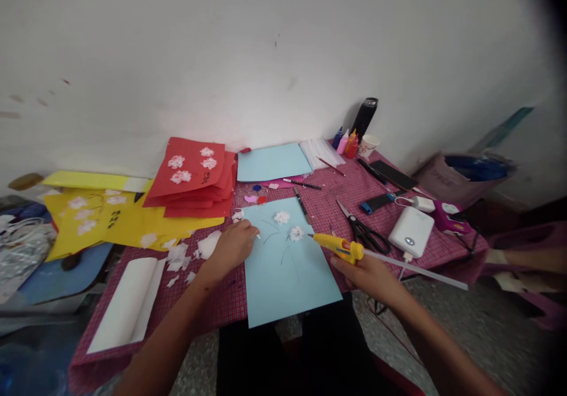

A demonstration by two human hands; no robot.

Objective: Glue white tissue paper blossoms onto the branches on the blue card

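Note:
My right hand (361,275) grips a yellow hot glue gun (339,245) with a long glue stick (416,270) sticking out of its back. The gun's nozzle points left, close to a white paper flower (296,233) on a light blue sheet (283,289). Another white paper flower (282,218) lies higher on the sheet, among thin dark drawn lines. At the sheet's left edge, my left hand (234,242) is closed, with a small white bit of paper (258,236) showing at its fingertips. Torn white paper pieces (178,257) lie to its left.
Red sheets (190,171) with flowers and yellow sheets (133,224) lie at the left, beside folded white paper (126,301). Scissors (363,230), a white power bank (411,232) and a phone (393,175) are on the right. Paint bottles (351,146), a paper cup (368,145) and a black flask (365,117) stand behind.

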